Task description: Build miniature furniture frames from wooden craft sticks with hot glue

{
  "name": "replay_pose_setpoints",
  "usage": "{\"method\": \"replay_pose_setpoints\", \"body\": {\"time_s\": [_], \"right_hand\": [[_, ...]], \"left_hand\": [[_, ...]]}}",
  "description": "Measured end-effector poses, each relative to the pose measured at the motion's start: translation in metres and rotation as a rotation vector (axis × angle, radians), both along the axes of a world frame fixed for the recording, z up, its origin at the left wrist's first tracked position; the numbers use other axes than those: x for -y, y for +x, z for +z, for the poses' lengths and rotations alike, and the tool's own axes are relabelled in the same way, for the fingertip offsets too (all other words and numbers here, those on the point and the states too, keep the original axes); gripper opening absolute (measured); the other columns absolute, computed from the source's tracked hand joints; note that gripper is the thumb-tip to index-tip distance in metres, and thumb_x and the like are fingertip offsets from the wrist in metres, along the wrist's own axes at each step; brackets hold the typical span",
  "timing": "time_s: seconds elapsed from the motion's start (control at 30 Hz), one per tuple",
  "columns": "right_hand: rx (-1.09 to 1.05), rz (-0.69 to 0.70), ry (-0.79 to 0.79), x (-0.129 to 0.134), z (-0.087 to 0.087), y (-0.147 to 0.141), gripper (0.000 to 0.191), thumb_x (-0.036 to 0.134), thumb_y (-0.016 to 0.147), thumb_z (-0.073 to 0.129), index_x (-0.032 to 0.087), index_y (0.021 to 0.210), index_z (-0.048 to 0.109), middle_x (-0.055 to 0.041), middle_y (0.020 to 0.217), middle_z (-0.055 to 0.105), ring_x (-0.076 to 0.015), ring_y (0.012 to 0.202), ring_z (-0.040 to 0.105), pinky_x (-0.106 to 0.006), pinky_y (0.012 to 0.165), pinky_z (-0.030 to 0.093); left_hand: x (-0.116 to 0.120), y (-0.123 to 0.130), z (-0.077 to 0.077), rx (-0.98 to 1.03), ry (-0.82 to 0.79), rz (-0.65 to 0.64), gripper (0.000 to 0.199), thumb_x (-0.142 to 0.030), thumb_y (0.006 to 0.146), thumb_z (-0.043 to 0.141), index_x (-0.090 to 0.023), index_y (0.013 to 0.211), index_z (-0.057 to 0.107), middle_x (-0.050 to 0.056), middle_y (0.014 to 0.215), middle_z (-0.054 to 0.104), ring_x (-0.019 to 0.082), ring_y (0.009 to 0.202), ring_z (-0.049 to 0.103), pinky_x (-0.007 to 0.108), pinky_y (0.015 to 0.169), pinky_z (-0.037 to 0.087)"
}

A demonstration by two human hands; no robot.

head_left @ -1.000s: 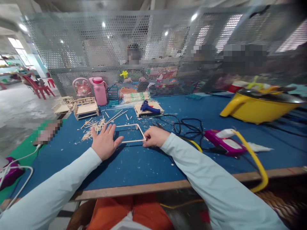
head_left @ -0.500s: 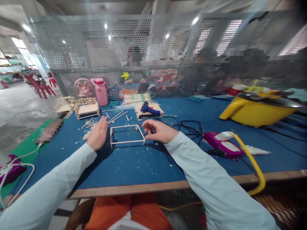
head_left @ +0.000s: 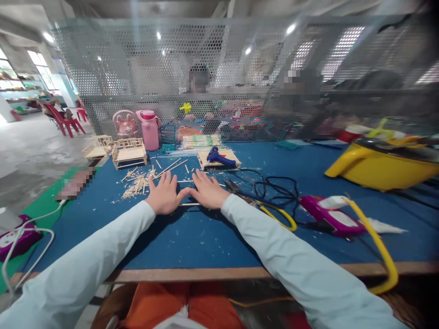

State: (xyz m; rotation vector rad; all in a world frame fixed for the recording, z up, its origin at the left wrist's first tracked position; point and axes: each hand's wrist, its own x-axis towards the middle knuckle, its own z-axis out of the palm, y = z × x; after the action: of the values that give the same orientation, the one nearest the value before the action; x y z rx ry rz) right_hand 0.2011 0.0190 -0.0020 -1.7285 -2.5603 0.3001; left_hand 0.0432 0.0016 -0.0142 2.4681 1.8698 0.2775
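Note:
My left hand (head_left: 166, 194) is spread, palm down, over the left end of a small wooden stick frame (head_left: 190, 204). My right hand (head_left: 208, 191) lies spread over the frame's right end, and the two thumbs meet at the middle. Most of the frame is hidden beneath both hands; parts of its long sticks show between them. Loose sticks and chips (head_left: 140, 183) lie beyond my left hand. A blue glue gun (head_left: 221, 158) rests on a wooden panel (head_left: 203, 161) behind my right hand. Yellow-handled pliers (head_left: 281, 218) lie right of my right wrist.
Small wooden chairs (head_left: 129, 153) and a pink bottle (head_left: 149, 130) stand at the back left. To the right are black cable loops, a purple power strip (head_left: 334, 214) and a yellow pan (head_left: 384, 167). A perforated screen rises behind, with people beyond it.
Both hands have moved inward over the frame from its two sides, and their fingers have spread. The pliers now show beside my right wrist. The view has shifted slightly.

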Motion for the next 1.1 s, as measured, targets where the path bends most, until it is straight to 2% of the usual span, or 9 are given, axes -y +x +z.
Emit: {"method": "replay_pose_setpoints", "body": {"time_s": [0.37, 0.53, 0.63, 0.73, 0.8, 0.83, 0.9, 0.97, 1.1], "right_hand": [[0.003, 0.007, 0.007, -0.001, 0.001, 0.000, 0.070, 0.051, 0.088, 0.022, 0.005, 0.139, 0.020, -0.0195, 0.146, 0.010, -0.0281, 0.135, 0.009, -0.048, 0.106, 0.014], [-0.053, 0.007, 0.006, -0.004, -0.005, 0.000, 0.071, 0.052, 0.087, 0.026, 0.003, 0.138, 0.022, -0.0210, 0.146, 0.010, -0.0298, 0.135, 0.009, -0.050, 0.106, 0.015], [-0.212, 0.028, 0.024, -0.009, -0.008, 0.006, 0.069, 0.050, 0.086, 0.029, 0.005, 0.138, 0.024, -0.0191, 0.146, 0.014, -0.0264, 0.135, 0.011, -0.044, 0.107, 0.016], [-0.553, -0.018, 0.249, -0.014, -0.003, 0.022, 0.060, 0.045, 0.087, 0.028, 0.010, 0.136, 0.030, -0.0142, 0.144, 0.026, -0.0203, 0.133, 0.022, -0.036, 0.107, 0.020], [-0.745, -0.118, 0.437, -0.018, 0.004, 0.035, 0.051, 0.039, 0.087, 0.028, 0.012, 0.129, 0.039, -0.0141, 0.134, 0.042, -0.0197, 0.124, 0.038, -0.035, 0.102, 0.029], [-0.775, -0.163, 0.461, -0.019, 0.006, 0.040, 0.047, 0.035, 0.087, 0.028, 0.012, 0.124, 0.043, -0.0145, 0.124, 0.051, -0.0197, 0.114, 0.048, -0.035, 0.096, 0.035], [-0.717, -0.205, 0.375, -0.023, 0.006, 0.049, 0.040, 0.028, 0.084, 0.031, 0.011, 0.114, 0.051, -0.0126, 0.100, 0.063, -0.0185, 0.089, 0.059, -0.033, 0.082, 0.043], [-0.605, -0.187, 0.238, -0.025, 0.000, 0.051, 0.032, 0.021, 0.078, 0.041, 0.011, 0.102, 0.059, -0.0086, 0.081, 0.065, -0.0166, 0.071, 0.058, -0.030, 0.072, 0.045], [-0.529, -0.081, 0.114, -0.028, -0.017, 0.043, 0.019, 0.013, 0.063, 0.057, 0.015, 0.079, 0.066, -0.0016, 0.065, 0.063, -0.0128, 0.060, 0.053, -0.025, 0.063, 0.042]], "left_hand": [[-0.001, 0.002, 0.000, 0.011, 0.001, -0.002, 0.079, -0.063, 0.082, 0.008, -0.007, 0.133, 0.031, 0.022, 0.143, 0.022, 0.031, 0.133, 0.019, 0.067, 0.097, 0.006], [-0.001, 0.003, -0.002, 0.027, 0.012, -0.001, 0.077, -0.063, 0.082, 0.012, -0.008, 0.132, 0.033, 0.023, 0.142, 0.024, 0.031, 0.132, 0.020, 0.066, 0.098, 0.007], [0.001, 0.000, -0.002, 0.154, 0.016, 0.008, 0.074, -0.062, 0.083, 0.016, -0.011, 0.136, 0.026, 0.021, 0.144, 0.021, 0.031, 0.133, 0.018, 0.065, 0.098, 0.009], [-0.002, -0.011, 0.004, 0.441, 0.120, 0.042, 0.065, -0.054, 0.086, 0.021, -0.016, 0.139, 0.017, 0.016, 0.145, 0.020, 0.027, 0.133, 0.020, 0.057, 0.103, 0.016], [-0.008, -0.022, 0.007, 0.657, 0.254, 0.081, 0.058, -0.048, 0.088, 0.024, -0.016, 0.138, 0.022, 0.014, 0.142, 0.029, 0.022, 0.130, 0.030, 0.045, 0.104, 0.026], [-0.012, -0.028, 0.007, 0.743, 0.305, 0.100, 0.055, -0.044, 0.088, 0.027, -0.016, 0.135, 0.027, 0.015, 0.138, 0.037, 0.020, 0.126, 0.037, 0.039, 0.101, 0.032], [-0.019, -0.037, 0.005, 0.789, 0.285, 0.129, 0.050, -0.038, 0.086, 0.033, -0.013, 0.129, 0.036, 0.014, 0.124, 0.053, 0.018, 0.112, 0.051, 0.034, 0.094, 0.040], [-0.024, -0.043, 0.000, 0.726, 0.167, 0.128, 0.045, -0.034, 0.083, 0.039, -0.011, 0.121, 0.047, 0.013, 0.109, 0.063, 0.019, 0.097, 0.059, 0.032, 0.085, 0.045], [-0.025, -0.043, -0.009, 0.625, 0.020, 0.076, 0.031, -0.034, 0.076, 0.049, -0.015, 0.092, 0.066, 0.006, 0.080, 0.070, 0.019, 0.073, 0.063, 0.029, 0.069, 0.047]]}}
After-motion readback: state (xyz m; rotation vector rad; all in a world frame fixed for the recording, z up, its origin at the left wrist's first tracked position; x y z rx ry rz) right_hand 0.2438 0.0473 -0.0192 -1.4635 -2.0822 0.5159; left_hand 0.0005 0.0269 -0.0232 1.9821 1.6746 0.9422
